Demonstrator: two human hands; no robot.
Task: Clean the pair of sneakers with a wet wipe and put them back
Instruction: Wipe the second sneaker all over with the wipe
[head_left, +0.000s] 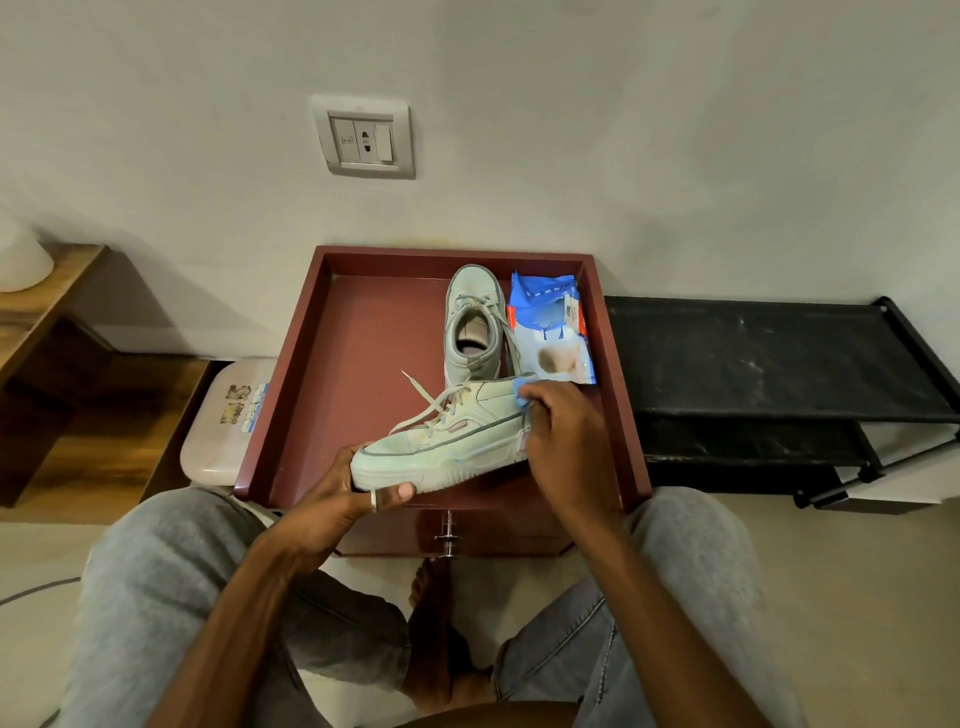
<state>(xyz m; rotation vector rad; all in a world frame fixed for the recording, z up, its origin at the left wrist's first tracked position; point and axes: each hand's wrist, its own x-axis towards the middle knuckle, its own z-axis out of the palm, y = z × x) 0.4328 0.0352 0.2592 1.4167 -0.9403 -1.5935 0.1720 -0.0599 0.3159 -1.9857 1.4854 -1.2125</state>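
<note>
A pale mint sneaker (447, 441) is held sideways above the maroon tray-top table (291, 415), toe to the left. My left hand (358, 493) grips its toe and sole from below. My right hand (561, 431) is closed on a blue wet wipe (522, 391) and presses it against the heel end. The second sneaker (472, 322) stands upright at the back of the tray, toe toward the wall. A blue wet wipe pack (550, 327) lies beside it on the right.
A black shoe rack (753, 374) stands right of the table. A pale plastic box (218, 426) and a wooden shelf unit (78, 374) sit on the left. A wall socket (363, 137) is above. My knees in grey jeans flank the table's drawer knob (447, 532).
</note>
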